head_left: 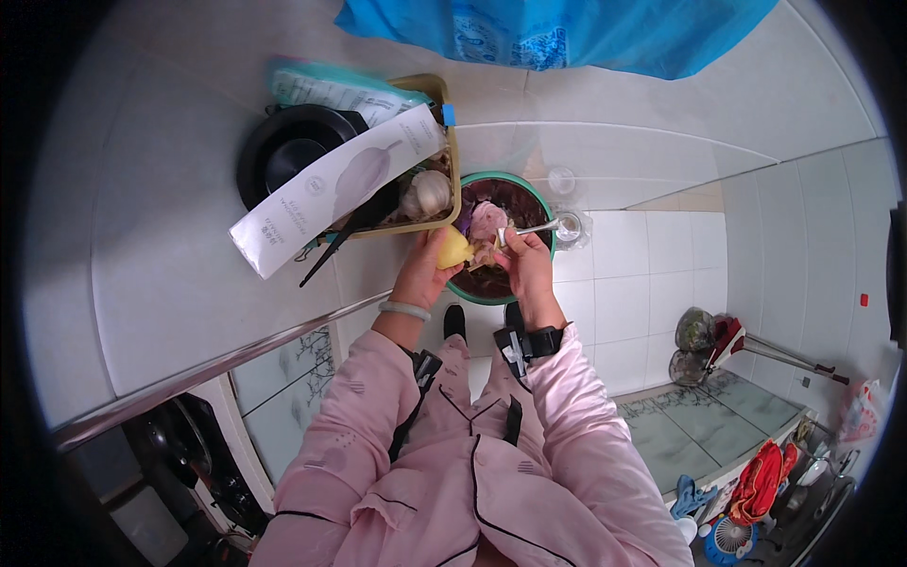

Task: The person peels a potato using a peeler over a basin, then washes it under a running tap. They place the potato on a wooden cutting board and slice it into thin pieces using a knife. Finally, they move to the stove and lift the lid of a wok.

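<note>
My left hand (419, 273) grips a smooth yellow piece of produce (454, 249), perhaps a peeled potato, at the left side of a bin (530, 180) with a green rim and a dark liner. In my right hand (530, 268) is a metal-handled kitchen tool (538, 227), its shaft pointing up and right over the rim. Fingers hide part of its working end, so its exact kind is unclear. Both hands are over the bin's opening, a little apart. Below them in the bin lie a crumpled pink wad (489, 220) and pale scraps.
On the counter (170, 234) at left, a basket (454, 170) holds garlic (429, 193); a white printed box (340, 188) and black bowl (297, 157) rest over it. A clear plastic container (569, 228) adjoins the bin. A blue bag (560, 32) hangs above.
</note>
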Action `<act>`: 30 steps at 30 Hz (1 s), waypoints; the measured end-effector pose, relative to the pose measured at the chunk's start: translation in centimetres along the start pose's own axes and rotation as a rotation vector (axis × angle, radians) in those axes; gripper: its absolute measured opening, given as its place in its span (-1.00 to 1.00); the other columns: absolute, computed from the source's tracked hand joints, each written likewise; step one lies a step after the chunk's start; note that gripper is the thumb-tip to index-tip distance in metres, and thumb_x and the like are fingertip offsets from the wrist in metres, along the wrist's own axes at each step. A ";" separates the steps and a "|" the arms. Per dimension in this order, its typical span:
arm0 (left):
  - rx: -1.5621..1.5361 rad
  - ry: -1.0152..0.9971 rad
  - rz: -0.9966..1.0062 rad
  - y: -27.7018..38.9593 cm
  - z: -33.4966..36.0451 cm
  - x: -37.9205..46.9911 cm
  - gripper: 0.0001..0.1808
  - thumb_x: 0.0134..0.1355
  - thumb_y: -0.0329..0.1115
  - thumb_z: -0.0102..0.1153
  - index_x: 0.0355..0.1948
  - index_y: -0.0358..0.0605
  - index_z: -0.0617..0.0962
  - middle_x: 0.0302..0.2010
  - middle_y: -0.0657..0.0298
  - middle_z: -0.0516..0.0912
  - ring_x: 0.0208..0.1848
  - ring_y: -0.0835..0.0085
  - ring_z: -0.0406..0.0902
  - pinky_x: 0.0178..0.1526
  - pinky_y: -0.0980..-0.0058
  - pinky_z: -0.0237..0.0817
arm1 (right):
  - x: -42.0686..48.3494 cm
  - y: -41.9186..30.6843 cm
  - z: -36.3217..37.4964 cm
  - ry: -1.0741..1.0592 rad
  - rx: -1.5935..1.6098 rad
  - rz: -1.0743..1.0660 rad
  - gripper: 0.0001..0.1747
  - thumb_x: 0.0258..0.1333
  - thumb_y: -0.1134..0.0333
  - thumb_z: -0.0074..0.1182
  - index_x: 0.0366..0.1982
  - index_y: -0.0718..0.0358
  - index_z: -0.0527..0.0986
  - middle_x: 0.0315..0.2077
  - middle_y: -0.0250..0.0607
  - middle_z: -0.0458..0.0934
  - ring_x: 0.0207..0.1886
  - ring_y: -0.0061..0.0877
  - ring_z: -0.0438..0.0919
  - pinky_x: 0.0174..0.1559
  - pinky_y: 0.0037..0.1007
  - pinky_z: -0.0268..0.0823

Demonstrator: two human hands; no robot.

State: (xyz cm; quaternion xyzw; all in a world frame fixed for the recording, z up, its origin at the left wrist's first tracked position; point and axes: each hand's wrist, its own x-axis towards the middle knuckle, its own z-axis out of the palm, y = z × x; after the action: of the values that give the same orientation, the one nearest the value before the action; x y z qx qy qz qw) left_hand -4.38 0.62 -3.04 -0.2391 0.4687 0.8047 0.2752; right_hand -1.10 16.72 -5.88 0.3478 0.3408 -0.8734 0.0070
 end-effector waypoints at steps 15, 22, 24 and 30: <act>-0.320 -0.028 -0.309 -0.1 -0.2 0.7 -0.68 0.14 -0.07 0.10 -0.23 -0.07 0.48 -0.30 0.20 0.54 -0.30 0.27 0.47 -0.34 0.52 0.37 | -0.9 0.6 1.1 -0.117 -0.068 -0.123 -0.93 0.07 0.44 0.06 -0.36 0.27 0.50 -0.52 -0.45 0.50 -0.50 -0.75 0.41 -0.41 -0.70 0.24; -0.330 -0.037 -0.308 -0.9 -0.3 1.0 -0.72 0.15 -0.08 0.10 -0.24 -0.02 0.50 -0.30 0.27 0.55 -0.31 0.42 0.50 -0.40 0.56 0.37 | -2.9 1.0 3.0 -0.290 -0.253 -0.168 -0.84 0.01 0.51 0.09 -0.29 0.31 0.49 -0.55 -0.46 0.46 -0.51 -0.74 0.39 -0.41 -0.69 0.21; -0.335 -0.015 -0.299 -1.2 -0.2 1.1 -0.71 0.15 -0.08 0.11 -0.24 -0.02 0.49 -0.31 0.27 0.55 -0.32 0.41 0.50 -0.41 0.56 0.37 | -2.9 1.0 3.0 -0.272 -0.266 -0.167 -0.87 0.00 0.50 0.10 -0.33 0.32 0.48 -0.56 -0.44 0.45 -0.55 -0.73 0.38 -0.47 -0.68 0.21; -0.255 -0.115 -0.295 -0.1 1.5 -0.5 -0.69 0.15 -0.10 0.12 -0.19 -0.04 0.48 -0.29 0.24 0.54 -0.26 0.33 0.50 -0.36 0.53 0.39 | 0.6 2.0 0.0 -0.022 -0.140 -0.054 -0.91 0.06 0.45 0.06 -0.45 0.32 0.43 -0.53 -0.33 0.47 -0.53 -0.64 0.44 -0.47 -0.62 0.37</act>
State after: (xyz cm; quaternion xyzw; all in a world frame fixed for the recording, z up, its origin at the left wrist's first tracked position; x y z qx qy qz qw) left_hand -4.10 1.89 -2.12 -0.2917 0.3061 0.8208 0.3840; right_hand -1.04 15.35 -7.41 0.3275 0.4101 -0.8511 0.0116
